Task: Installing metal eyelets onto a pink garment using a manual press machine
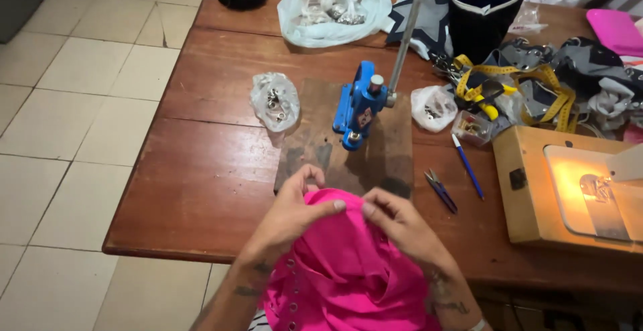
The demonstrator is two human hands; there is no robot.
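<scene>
Pink fabric (348, 271) bunched at the bench's (201, 190) near edge, pinched by left hand (291, 214) and right hand (398, 224); blue press (358, 103) stands beyond.

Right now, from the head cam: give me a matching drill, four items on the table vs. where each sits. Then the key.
Things:
1. blue hand press
2. pink fabric
3. thread snips
4. yellow tape measure

Places:
A. pinched between the left hand and right hand at the near table edge
B. draped over the dark cloth pile at the far right
C. standing on the wooden board mid-table
D. lying flat beside the blue pen, right of the board

Pairs: 1-C, 2-A, 3-D, 4-B
</scene>
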